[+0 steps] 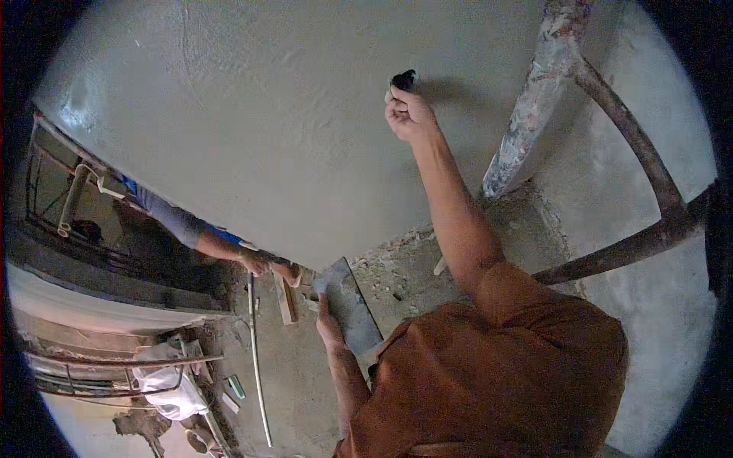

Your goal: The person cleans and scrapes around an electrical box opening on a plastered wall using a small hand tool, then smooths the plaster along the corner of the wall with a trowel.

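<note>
One left hand (pixel 330 330) and one right hand (pixel 411 120) made two for the wearer; a co-worker showed at least one hand (pixel 256 264). There were one flat grey board (pixel 353 314), one small black object (pixel 404 79), one paint-splattered post (pixel 527 118), two brown bars (pixel 635 136), one thin white pole (pixel 259 359), one wooden strip (pixel 285 302) and one green block (pixel 237 387).

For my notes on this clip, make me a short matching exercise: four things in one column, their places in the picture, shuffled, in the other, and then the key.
Things:
1. slanting, splattered post
2. flat grey board
3. long, thin pale pole
4. small black object

Places:
A. in the lower left of the picture
B. in the upper right of the picture
C. at the fingertips of the right hand
D. in the left hand

Pairs: 1-B, 2-D, 3-A, 4-C
</note>
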`<state>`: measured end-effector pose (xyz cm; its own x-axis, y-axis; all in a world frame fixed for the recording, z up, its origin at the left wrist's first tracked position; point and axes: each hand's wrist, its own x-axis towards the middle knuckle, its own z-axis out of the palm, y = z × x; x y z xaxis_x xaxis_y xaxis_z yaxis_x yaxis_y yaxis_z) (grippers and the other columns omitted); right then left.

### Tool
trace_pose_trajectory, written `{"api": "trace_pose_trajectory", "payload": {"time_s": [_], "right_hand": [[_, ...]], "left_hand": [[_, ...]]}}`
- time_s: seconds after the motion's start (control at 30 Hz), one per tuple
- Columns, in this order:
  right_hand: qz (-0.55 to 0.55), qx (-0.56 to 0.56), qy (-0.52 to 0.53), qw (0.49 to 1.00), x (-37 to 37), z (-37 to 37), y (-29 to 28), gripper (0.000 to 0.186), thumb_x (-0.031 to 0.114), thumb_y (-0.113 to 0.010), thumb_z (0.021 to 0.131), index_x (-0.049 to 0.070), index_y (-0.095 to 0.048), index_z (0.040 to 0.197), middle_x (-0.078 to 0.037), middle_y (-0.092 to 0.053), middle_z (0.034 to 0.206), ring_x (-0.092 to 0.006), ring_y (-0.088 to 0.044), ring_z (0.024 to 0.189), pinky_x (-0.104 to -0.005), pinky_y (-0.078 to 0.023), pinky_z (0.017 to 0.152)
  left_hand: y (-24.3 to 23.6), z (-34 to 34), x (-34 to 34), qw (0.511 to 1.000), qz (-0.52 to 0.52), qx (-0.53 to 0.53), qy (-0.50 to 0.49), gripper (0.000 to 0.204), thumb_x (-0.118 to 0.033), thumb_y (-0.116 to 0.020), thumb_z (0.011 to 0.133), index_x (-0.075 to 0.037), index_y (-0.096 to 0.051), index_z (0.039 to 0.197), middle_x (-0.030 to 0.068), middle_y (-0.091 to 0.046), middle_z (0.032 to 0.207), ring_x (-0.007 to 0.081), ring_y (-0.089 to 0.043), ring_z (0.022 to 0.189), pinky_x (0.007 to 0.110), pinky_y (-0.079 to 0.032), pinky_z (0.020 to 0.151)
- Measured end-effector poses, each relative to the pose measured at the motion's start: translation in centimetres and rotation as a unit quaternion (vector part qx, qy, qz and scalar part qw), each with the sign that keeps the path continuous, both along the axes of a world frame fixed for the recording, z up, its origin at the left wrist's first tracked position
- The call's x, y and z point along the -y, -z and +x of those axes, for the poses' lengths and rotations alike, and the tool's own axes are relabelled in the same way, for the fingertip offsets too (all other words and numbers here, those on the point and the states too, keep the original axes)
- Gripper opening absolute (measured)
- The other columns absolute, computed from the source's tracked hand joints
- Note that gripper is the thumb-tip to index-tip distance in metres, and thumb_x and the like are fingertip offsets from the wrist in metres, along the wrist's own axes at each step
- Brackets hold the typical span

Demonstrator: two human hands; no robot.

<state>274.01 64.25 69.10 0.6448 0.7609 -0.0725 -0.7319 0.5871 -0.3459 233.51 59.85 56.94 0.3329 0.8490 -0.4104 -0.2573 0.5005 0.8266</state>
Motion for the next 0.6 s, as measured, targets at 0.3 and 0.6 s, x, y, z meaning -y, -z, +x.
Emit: {"api": "trace_pose_trajectory", "payload": {"time_s": [0.3,0.6], "right_hand": [[0.029,-0.055,-0.006,0.998,-0.1,0.7,0.3,0.009,0.001,-0.062,0.081,0.003,-0.059,0.089,-0.005,-0.059,0.079,-0.0121,-0.057,0.069,-0.0212,-0.043,0.051],[0.124,-0.188,-0.038,0.974,0.4,0.4,-1.0,0.006,0.001,-0.051,0.089,-0.004,-0.051,0.092,-0.009,-0.051,0.072,-0.0079,-0.036,0.046,-0.0164,-0.036,0.043]], "left_hand": [[-0.1,0.2,0.1,0.999,0.024,-0.030,0.002,0.046,-0.037,-0.050,0.092,0.001,-0.056,0.118,0.0063,-0.059,0.109,0.0177,-0.057,0.094,0.031,-0.043,0.085],[3.3,-1.5,-0.3,0.999,0.008,-0.041,-0.016,0.048,-0.031,-0.047,0.093,0.004,-0.050,0.125,0.0081,-0.055,0.121,0.0199,-0.054,0.103,0.031,-0.041,0.090]]}}
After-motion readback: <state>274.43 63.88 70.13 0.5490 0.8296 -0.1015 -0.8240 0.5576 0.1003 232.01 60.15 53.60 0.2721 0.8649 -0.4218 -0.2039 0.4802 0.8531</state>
